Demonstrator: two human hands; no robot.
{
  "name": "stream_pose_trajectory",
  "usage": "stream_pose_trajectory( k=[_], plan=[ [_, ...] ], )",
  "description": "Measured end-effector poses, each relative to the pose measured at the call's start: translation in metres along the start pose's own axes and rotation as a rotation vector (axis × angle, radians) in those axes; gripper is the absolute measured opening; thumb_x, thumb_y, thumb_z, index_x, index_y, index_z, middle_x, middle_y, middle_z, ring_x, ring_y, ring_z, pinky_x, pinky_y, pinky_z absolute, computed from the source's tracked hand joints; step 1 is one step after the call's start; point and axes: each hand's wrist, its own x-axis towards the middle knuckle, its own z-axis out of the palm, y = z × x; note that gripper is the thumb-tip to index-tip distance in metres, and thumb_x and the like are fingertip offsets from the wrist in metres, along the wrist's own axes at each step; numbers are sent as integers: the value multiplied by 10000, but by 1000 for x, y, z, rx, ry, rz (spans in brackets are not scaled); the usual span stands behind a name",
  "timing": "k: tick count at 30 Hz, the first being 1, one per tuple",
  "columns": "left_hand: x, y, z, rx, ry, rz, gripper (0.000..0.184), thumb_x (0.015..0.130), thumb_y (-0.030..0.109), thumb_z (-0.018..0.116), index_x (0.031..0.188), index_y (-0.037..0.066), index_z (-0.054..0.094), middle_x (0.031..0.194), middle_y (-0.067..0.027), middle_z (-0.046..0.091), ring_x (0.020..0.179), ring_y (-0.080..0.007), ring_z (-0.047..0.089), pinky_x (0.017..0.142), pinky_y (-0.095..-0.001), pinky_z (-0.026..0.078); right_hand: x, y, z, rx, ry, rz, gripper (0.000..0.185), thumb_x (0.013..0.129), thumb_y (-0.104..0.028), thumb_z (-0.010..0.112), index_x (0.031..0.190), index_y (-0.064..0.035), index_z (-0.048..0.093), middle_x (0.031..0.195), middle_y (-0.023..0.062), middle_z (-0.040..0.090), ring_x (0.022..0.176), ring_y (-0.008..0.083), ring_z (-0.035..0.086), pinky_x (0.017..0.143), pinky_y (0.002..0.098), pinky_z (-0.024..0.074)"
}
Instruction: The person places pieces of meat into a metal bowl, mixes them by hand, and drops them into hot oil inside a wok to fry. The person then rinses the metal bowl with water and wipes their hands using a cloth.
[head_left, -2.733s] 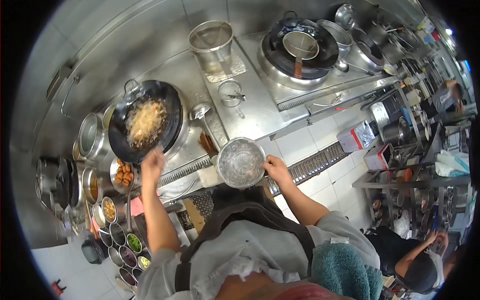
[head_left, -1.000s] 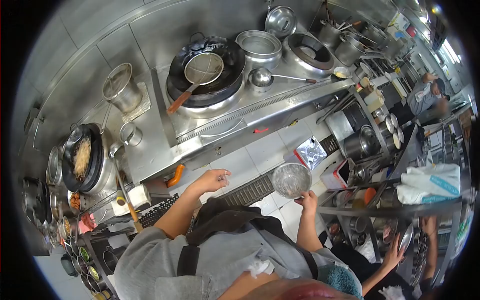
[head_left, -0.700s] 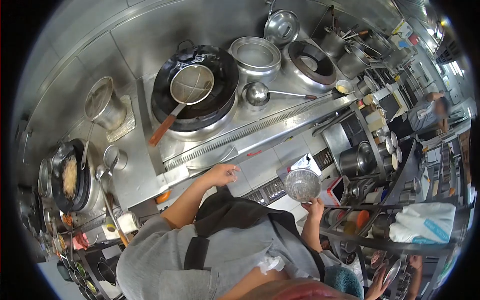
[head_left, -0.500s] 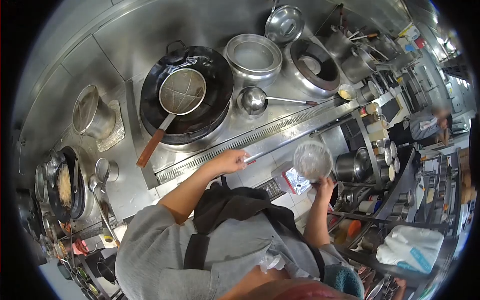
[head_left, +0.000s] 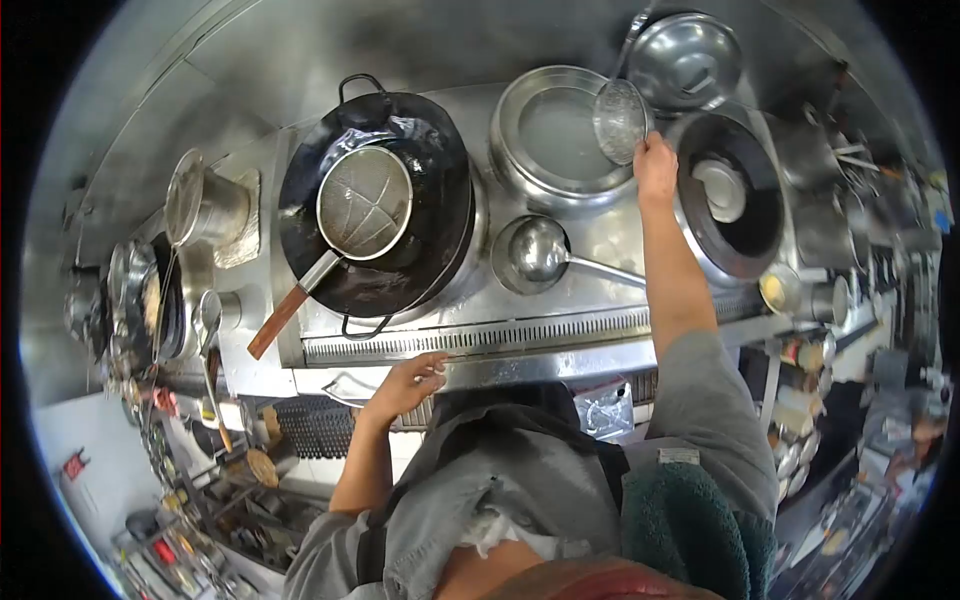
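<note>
My right hand (head_left: 655, 170) grips the rim of a small, round, translucent-looking bowl (head_left: 620, 122). It holds the bowl tilted over the right side of a wide steel pot (head_left: 508, 160) of cloudy liquid. What the bowl contains is hard to make out. My left hand (head_left: 408, 388) hangs by the stove's front edge, fingers loosely bent and partly apart, with nothing visible in it. Ahead of it, a wooden-handled round strainer (head_left: 366, 200) lies across a black wok (head_left: 440, 240). Between the two hands, a steel ladle (head_left: 540, 248) rests in a round recess.
A steel lid (head_left: 685, 60) leans against the back wall. An open burner ring (head_left: 730, 195) sits right of the pot, beneath my right forearm. Left of the wok stands a steel container (head_left: 215, 205) on foil. A slotted drain (head_left: 480, 333) runs along the front.
My right hand has carried the bowl from low beside my body up and forward to the pot. My left hand has moved off the front rail, left and down. The view has turned.
</note>
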Motion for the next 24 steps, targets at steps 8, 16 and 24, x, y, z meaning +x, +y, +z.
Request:
stream_pose_trajectory(
  k=[8,16,24],
  plan=[
    [4,26,41,-60,263,-190,373,843,117,639,1200,36,568,949,-89,635,891,-171,630,767,-306,493,16,10,133,682,-490,554,215,788,-65,529,931,87,585,861,224,627,836,337,654,605,390,550],
    [108,142,30,342,330,458,308,773,79,656,1076,34,624,1049,-149,637,940,-299,632,792,-360,503,-27,16,52,1343,-504,612,105,779,-23,580,852,45,546,840,151,609,694,231,632,565,329,583],
    [299,183,123,1047,82,694,224,779,184,574,910,38,681,940,-186,647,894,-354,617,770,-445,498,-131,74,-25,980,-477,527,163,762,-128,606,781,29,565,701,129,617,588,228,629,529,326,533]
  ],
)
